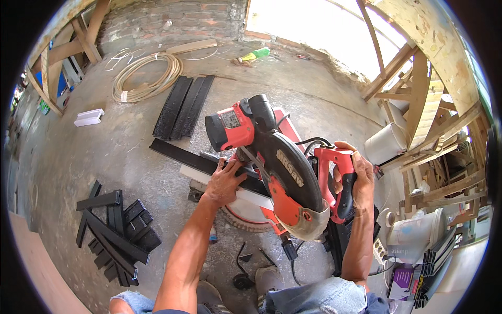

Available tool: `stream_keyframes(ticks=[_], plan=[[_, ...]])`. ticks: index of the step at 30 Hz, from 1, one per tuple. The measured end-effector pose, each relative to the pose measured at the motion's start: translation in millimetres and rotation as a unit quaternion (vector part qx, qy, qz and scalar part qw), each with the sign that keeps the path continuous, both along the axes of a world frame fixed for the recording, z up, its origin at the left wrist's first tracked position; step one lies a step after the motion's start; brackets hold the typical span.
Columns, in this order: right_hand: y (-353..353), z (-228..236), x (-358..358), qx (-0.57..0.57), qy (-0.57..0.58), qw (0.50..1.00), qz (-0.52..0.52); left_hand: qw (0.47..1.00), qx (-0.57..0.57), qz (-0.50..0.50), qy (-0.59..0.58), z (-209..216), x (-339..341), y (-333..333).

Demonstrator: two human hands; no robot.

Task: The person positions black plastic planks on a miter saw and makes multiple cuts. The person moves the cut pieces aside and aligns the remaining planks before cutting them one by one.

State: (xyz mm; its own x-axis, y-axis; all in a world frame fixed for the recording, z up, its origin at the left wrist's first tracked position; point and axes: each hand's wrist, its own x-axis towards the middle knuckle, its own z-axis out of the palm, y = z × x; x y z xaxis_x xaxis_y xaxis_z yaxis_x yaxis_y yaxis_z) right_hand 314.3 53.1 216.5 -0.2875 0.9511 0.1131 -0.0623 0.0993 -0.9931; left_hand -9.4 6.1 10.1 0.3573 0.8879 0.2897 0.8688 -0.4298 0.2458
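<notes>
A red and black miter saw (pixel 286 167) stands on the floor in front of me. My right hand (pixel 362 180) is wrapped round its red and black handle (pixel 345 201). A long black profile bar (pixel 180 156) lies across the saw's base and sticks out to the left. My left hand (pixel 225 184) holds this bar down beside the blade guard, fingers bent over it. Part of the bar is hidden under the hand and the saw head. The clear lower guard (pixel 308 226) hangs over the saw's base; the blade's edge cannot be made out.
Short black pieces (pixel 117 230) lie in a pile at the left. Longer black strips (pixel 183 107) and a coiled hose (pixel 149 76) are farther off. A tape measure (pixel 242 281) lies near my feet. Buckets (pixel 418 235), a power strip (pixel 379 252) and timber (pixel 444 178) stand at the right.
</notes>
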Motion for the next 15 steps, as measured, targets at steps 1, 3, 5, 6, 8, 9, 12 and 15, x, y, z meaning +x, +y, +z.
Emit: stream_keyframes(ticks=[1,3,5,6,8,9,12,15], plan=[[0.6,-0.1,2.1,-0.003,-0.001,1.000,-0.004,1.000,0.007,0.000,-0.005,-0.1,2.2,1.2],[2.9,-2.0,5.7,-0.003,0.001,1.000,-0.013,1.000,-0.003,-0.001,-0.005,1.1,6.3,3.3],[4.0,-1.5,6.0,-0.003,0.003,1.000,-0.022,1.000,-0.025,0.003,-0.003,2.3,6.4,5.1],[5.2,-0.7,5.9,0.000,-0.004,1.000,-0.019,1.000,-0.022,-0.004,-0.007,3.6,5.1,4.5],[4.3,1.2,-1.0,-0.006,-0.008,1.000,-0.011,0.999,-0.026,0.018,-0.002,3.1,0.6,-0.6],[5.3,0.8,-3.7,-0.007,-0.003,1.000,-0.002,0.999,-0.033,0.023,-0.005,0.5,-2.0,-1.5],[2.7,1.9,-3.2,-0.018,-0.002,1.000,-0.002,0.999,-0.028,0.013,-0.018,0.5,-1.2,-0.8],[4.5,-2.0,1.8,-0.002,-0.012,1.000,-0.011,1.000,-0.025,0.010,-0.003,0.8,1.4,1.9]])
